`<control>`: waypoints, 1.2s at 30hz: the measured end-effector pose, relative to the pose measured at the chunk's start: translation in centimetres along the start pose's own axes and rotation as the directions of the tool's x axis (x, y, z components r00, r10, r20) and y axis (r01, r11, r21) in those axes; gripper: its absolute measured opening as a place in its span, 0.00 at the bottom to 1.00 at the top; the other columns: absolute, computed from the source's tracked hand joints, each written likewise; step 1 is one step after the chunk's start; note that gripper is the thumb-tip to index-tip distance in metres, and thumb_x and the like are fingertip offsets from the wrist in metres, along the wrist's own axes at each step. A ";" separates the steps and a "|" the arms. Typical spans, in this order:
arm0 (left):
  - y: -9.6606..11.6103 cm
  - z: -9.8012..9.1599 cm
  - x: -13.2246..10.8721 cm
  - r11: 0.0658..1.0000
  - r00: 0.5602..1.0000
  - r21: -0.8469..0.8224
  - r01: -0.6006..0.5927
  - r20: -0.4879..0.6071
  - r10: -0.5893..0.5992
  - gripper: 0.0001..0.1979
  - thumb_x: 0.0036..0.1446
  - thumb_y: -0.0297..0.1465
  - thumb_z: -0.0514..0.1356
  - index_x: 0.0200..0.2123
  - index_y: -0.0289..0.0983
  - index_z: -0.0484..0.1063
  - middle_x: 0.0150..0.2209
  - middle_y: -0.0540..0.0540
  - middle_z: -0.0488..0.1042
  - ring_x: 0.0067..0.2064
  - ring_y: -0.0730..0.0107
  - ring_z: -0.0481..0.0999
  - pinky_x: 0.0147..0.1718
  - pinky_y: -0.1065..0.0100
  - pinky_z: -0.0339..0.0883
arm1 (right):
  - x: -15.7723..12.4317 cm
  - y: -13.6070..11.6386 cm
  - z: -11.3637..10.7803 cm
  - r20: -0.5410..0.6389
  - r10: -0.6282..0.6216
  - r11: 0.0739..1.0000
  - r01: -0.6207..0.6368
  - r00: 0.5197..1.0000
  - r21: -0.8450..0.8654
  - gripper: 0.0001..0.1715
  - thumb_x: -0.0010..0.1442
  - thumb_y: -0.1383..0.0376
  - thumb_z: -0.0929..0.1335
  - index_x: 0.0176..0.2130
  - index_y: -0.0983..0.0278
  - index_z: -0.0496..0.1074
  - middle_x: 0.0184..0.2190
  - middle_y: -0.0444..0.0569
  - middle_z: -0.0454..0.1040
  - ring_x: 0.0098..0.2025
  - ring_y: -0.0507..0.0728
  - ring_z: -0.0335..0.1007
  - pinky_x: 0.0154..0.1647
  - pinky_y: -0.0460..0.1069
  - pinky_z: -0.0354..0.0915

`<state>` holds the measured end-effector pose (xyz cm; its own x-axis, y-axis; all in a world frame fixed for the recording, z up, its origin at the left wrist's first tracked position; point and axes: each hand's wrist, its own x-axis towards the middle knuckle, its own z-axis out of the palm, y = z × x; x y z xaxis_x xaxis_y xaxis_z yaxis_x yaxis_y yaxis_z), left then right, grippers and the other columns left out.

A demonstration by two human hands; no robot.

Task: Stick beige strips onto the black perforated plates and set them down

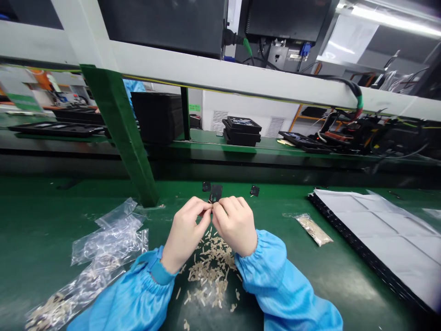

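Black plastic part (215, 194), pinched between both hands (235, 225)

Glowing across the ceiling at upper right, a fluorescent strip light (396, 14); spanning the view, a white steel bench frame (241, 76) carrying the dark backs of monitors (289, 23), braced by a green-wrapped upright (117, 128); beyond, rising behind a green shelf (220, 142), a white wall (241, 105) with louvred vents (219, 120), and an orange rack frame (303, 115) showing further right.
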<state>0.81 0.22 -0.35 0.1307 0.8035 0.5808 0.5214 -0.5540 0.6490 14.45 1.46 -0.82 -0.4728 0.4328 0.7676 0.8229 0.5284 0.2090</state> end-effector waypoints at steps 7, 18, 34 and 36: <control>-0.4 0.3 -0.1 0.998 0.999 0.069 -0.016 0.032 0.013 0.07 0.56 0.26 0.53 0.29 0.35 0.70 0.29 0.49 0.68 0.32 0.73 0.68 0.31 0.71 0.61 | -0.3 -0.3 0.3 -0.004 0.004 1.000 -0.004 1.000 -0.010 0.11 0.60 0.71 0.61 0.27 0.66 0.67 0.25 0.47 0.67 0.29 0.55 0.59 0.30 0.51 0.52; -0.4 0.1 0.0 0.998 1.000 0.059 -0.010 0.027 0.009 0.07 0.54 0.24 0.55 0.26 0.35 0.70 0.26 0.50 0.68 0.30 0.74 0.68 0.29 0.73 0.60 | -0.2 -0.3 0.1 -0.001 0.038 0.999 -0.038 0.999 0.016 0.13 0.58 0.71 0.61 0.23 0.64 0.65 0.21 0.46 0.65 0.27 0.54 0.56 0.28 0.51 0.49; -0.5 -0.2 0.1 0.997 0.999 0.082 -0.014 0.035 0.011 0.07 0.52 0.22 0.55 0.25 0.35 0.70 0.25 0.51 0.66 0.28 0.76 0.66 0.28 0.74 0.59 | -0.4 0.0 0.2 -0.001 0.072 0.994 -0.072 0.997 0.082 0.13 0.55 0.70 0.62 0.20 0.63 0.63 0.21 0.45 0.65 0.27 0.53 0.55 0.28 0.50 0.48; -0.5 -0.4 0.2 0.997 1.000 0.081 -0.017 0.019 0.015 0.07 0.52 0.22 0.55 0.25 0.35 0.70 0.25 0.51 0.66 0.28 0.75 0.66 0.28 0.74 0.59 | -0.3 0.4 0.1 0.008 0.111 0.989 -0.112 0.994 0.094 0.12 0.54 0.70 0.62 0.20 0.63 0.63 0.21 0.45 0.65 0.27 0.53 0.55 0.28 0.50 0.49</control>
<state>0.17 0.57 -0.38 0.1543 0.7988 0.5814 0.5859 -0.5478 0.5972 14.92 1.59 -1.04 -0.3809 0.4948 0.7811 0.8373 0.5429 0.0644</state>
